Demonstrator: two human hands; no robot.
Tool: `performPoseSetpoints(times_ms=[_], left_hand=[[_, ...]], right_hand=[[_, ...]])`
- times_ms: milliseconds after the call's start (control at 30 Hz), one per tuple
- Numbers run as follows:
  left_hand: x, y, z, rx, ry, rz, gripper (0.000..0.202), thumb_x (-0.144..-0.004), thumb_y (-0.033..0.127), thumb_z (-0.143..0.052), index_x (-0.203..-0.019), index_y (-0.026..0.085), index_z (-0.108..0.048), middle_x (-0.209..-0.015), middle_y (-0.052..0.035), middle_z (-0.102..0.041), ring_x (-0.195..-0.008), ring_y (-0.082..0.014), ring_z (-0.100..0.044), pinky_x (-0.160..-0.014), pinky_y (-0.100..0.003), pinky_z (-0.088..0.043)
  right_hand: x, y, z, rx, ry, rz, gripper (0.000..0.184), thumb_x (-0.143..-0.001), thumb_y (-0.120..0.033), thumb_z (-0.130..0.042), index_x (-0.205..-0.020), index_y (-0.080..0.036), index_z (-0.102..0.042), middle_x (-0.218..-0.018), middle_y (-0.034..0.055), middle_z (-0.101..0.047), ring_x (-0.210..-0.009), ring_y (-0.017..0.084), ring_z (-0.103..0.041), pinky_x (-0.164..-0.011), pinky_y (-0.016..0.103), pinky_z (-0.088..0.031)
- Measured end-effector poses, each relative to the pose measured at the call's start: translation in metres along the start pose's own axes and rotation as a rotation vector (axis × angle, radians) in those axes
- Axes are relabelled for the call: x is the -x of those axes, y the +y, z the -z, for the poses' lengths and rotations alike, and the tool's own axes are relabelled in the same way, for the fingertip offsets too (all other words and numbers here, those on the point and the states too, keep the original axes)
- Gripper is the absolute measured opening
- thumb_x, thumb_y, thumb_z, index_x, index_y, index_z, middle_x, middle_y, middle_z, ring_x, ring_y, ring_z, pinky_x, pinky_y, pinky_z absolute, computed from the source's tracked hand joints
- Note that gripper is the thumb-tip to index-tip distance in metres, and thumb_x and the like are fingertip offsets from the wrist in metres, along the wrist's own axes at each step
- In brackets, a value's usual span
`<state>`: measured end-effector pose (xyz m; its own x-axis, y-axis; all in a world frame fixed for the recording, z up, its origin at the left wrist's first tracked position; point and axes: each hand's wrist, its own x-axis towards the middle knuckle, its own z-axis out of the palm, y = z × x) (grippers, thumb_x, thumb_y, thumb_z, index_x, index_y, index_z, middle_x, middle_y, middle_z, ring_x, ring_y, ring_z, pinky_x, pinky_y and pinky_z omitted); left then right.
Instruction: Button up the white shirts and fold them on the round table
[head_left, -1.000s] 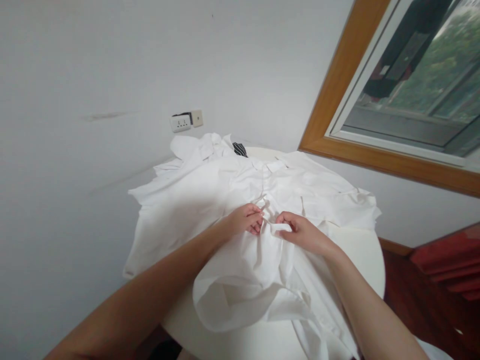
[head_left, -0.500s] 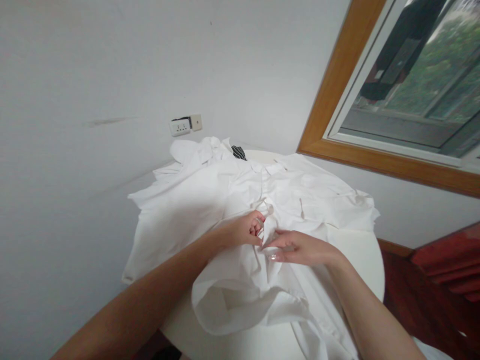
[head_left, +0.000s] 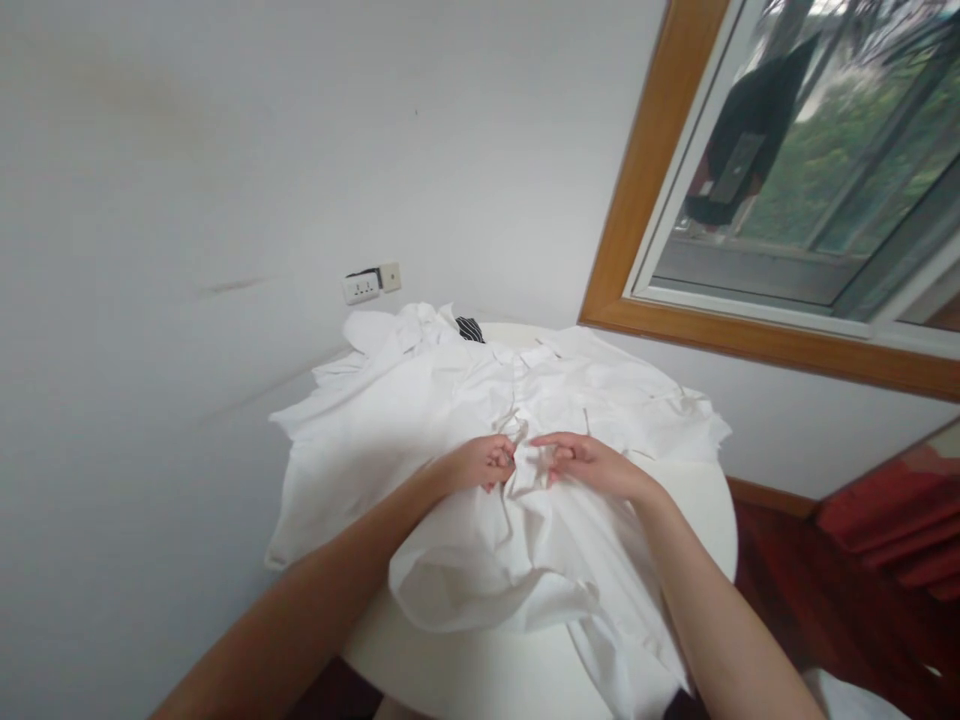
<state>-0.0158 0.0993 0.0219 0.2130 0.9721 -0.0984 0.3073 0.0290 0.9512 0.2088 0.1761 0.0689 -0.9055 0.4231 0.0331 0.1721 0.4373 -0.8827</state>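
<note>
A white shirt [head_left: 420, 420] lies spread front-up over a round white table [head_left: 697, 510]. Both my hands meet at the shirt's front opening, about halfway down. My left hand [head_left: 484, 462] is closed, its fingers pinching the left front edge of the shirt. My right hand [head_left: 581, 460] pinches the right front edge, fingers curled round a fold of cloth. The two hands are almost touching. The lower part of the shirt bunches up loosely in front of my forearms and hangs over the table's near edge.
More white cloth [head_left: 397, 325] and a dark striped piece [head_left: 470, 327] lie at the table's back by the wall. A wall socket [head_left: 371, 285] sits above them. A wood-framed window [head_left: 637, 200] is at the right, with dark red floor [head_left: 847, 590] below.
My right hand has closed again on the shirt's edge after lying flatter half a second ago. Both hands stay together at the front opening. The camera has tilted, shifting the scene slightly lower.
</note>
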Motion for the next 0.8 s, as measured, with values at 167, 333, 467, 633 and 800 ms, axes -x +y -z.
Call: performPoseSetpoints(times_ms=[167,333,467,633,800], left_hand=[[0.016,0.020,0.003,-0.345,0.232,-0.113,0.020,-0.076,0.035,-0.058,-0.087,0.019,-0.055,-0.063,0.0047,-0.052,-0.055,-0.0091,-0.049,-0.052,-0.020,-0.037],[0.070,0.062,0.006,-0.660,0.145,-0.165,0.030,-0.084,0.046,-0.051,-0.075,0.019,-0.063,-0.065,0.0016,-0.057,-0.061,-0.0113,-0.050,-0.059,-0.022,-0.036],[0.119,0.082,-0.001,-0.804,-0.105,-0.206,0.035,-0.076,0.054,-0.060,-0.089,0.023,-0.067,-0.085,-0.0018,-0.063,-0.082,-0.0173,-0.056,-0.078,-0.027,-0.040],[0.147,0.084,-0.010,-0.973,-0.095,-0.160,0.031,-0.076,0.043,-0.064,-0.100,0.023,-0.063,-0.097,-0.0036,-0.061,-0.094,-0.0221,-0.054,-0.084,-0.032,-0.039],[0.150,0.080,-0.016,-1.096,-0.081,-0.159,0.025,-0.076,0.017,-0.056,-0.101,0.023,-0.061,-0.099,-0.0032,-0.060,-0.098,-0.0217,-0.053,-0.087,-0.033,-0.038]], right_hand=[[0.002,0.024,0.007,0.597,0.414,-0.219,0.027,-0.076,-0.017,-0.060,-0.102,-0.016,-0.068,-0.095,0.0085,-0.065,-0.081,0.016,-0.061,-0.079,0.028,-0.044],[0.041,0.018,0.011,0.768,0.308,-0.263,0.023,-0.080,-0.025,-0.057,-0.099,-0.018,-0.069,-0.100,0.0105,-0.067,-0.089,0.022,-0.062,-0.080,0.031,-0.044],[0.064,0.018,0.006,0.820,0.249,-0.239,0.020,-0.084,-0.026,-0.050,-0.087,-0.016,-0.068,-0.090,0.0111,-0.067,-0.087,0.023,-0.062,-0.079,0.033,-0.045],[0.082,0.018,-0.009,0.766,0.301,-0.130,0.029,-0.087,-0.029,-0.051,-0.110,-0.016,-0.062,-0.111,0.0140,-0.062,-0.104,0.025,-0.057,-0.091,0.039,-0.043],[0.106,-0.007,-0.024,0.666,0.266,0.075,0.030,-0.084,-0.034,-0.057,-0.112,-0.022,-0.062,-0.128,0.0116,-0.053,-0.118,0.025,-0.049,-0.100,0.041,-0.038]])
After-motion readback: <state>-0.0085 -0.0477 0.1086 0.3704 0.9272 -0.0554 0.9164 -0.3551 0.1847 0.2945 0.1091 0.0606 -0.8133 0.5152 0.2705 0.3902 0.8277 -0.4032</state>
